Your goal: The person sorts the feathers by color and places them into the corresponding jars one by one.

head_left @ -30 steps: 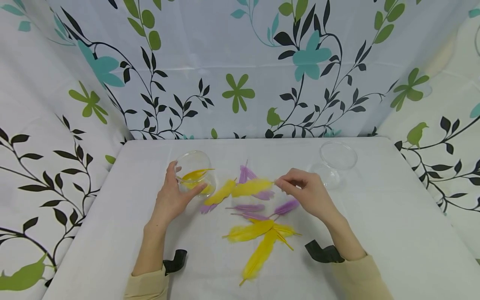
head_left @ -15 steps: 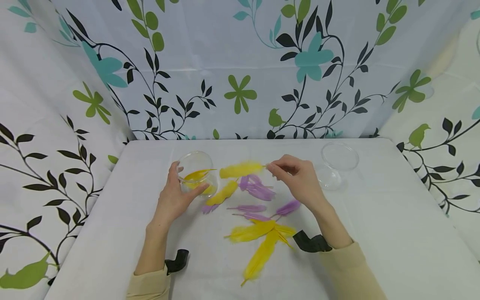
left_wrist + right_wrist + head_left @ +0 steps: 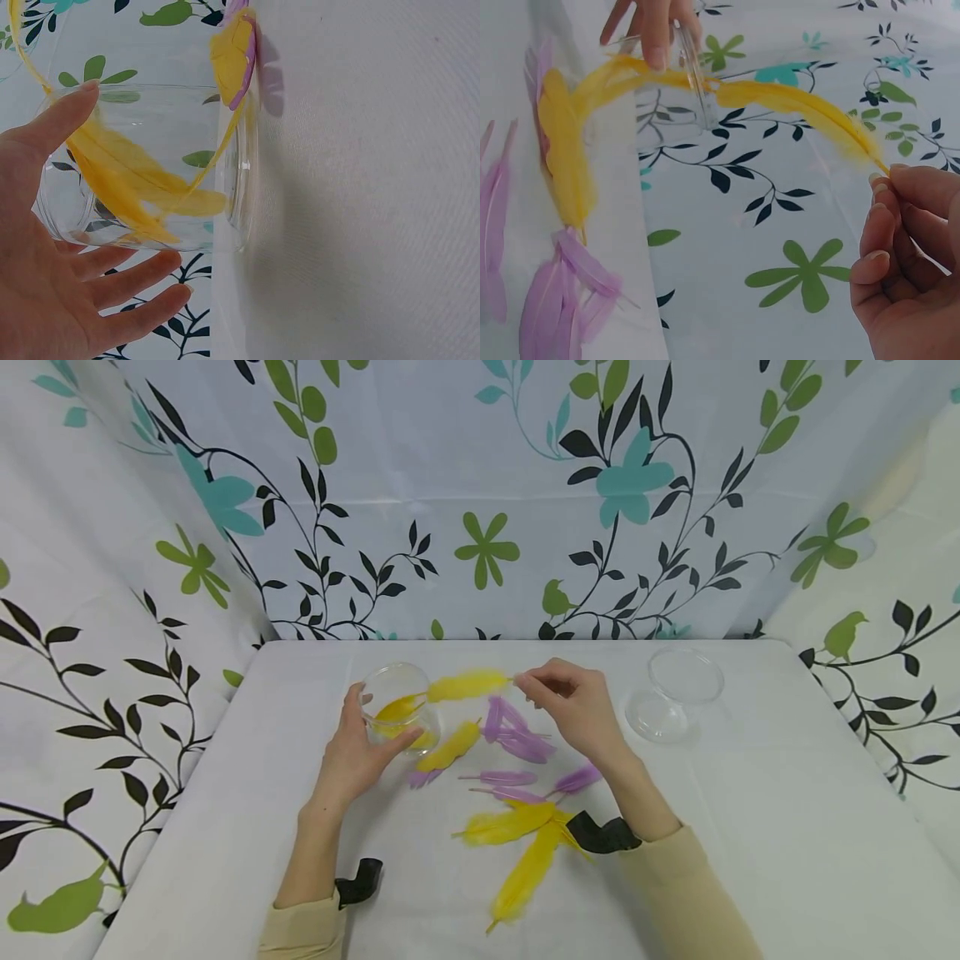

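Observation:
My left hand (image 3: pixel 352 752) holds a clear jar (image 3: pixel 150 112) on the left of the table, thumb on one side and fingers on the other. Yellow feathers (image 3: pixel 142 202) lie inside it, one quill leaning past the rim. Between thumb and fingertips, my right hand (image 3: pixel 577 702) pinches the quill of another yellow feather (image 3: pixel 468 685). That feather's far tip is right at the jar's rim, as the right wrist view (image 3: pixel 802 109) also shows. Just right of the jar, a yellow feather (image 3: pixel 453 746) lies over a purple one (image 3: pixel 425 777).
Several purple feathers (image 3: pixel 525 745) are scattered mid-table, and several yellow feathers (image 3: pixel 525 872) lie nearer the front. A second clear jar (image 3: pixel 658 718) stands at the back right. Patterned curtains (image 3: pixel 480 585) hang behind the white table (image 3: pixel 787 818) and at both sides.
My right hand has lifted the yellow feather off the purple ones and carried it left and back to the jar's rim. My left hand keeps its hold on the jar.

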{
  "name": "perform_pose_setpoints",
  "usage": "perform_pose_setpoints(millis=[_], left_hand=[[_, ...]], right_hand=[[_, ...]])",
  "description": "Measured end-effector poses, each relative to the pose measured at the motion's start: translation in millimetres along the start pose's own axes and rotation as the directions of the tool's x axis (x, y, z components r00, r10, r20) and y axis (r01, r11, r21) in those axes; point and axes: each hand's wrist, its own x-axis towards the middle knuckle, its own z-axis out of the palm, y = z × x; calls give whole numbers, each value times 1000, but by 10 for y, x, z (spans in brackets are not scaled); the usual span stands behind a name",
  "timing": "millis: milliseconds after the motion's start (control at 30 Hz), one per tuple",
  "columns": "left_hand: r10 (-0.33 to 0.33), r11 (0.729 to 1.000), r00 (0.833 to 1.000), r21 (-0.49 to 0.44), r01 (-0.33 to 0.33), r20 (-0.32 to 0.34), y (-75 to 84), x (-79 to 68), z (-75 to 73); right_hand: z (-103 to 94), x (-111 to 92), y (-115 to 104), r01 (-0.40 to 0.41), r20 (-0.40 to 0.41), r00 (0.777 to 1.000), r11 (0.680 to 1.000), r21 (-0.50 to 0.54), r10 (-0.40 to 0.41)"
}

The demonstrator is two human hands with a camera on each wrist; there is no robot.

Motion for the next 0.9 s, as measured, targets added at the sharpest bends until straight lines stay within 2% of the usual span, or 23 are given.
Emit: perform_pose_setpoints(millis=[433,733,900], left_hand=[[-7,1000,1000,-6,7,6,1,-12,4],[-16,1000,1000,-12,16,11,2,-14,-7],[-19,1000,1000,-24,19,14,3,-19,-9]], right_hand=[[268,92,-15,-33,44,999,999,23,32],[501,153,15,2,40,999,999,-38,-1],[652,188,4,-9,57,998,997,-73,13]])
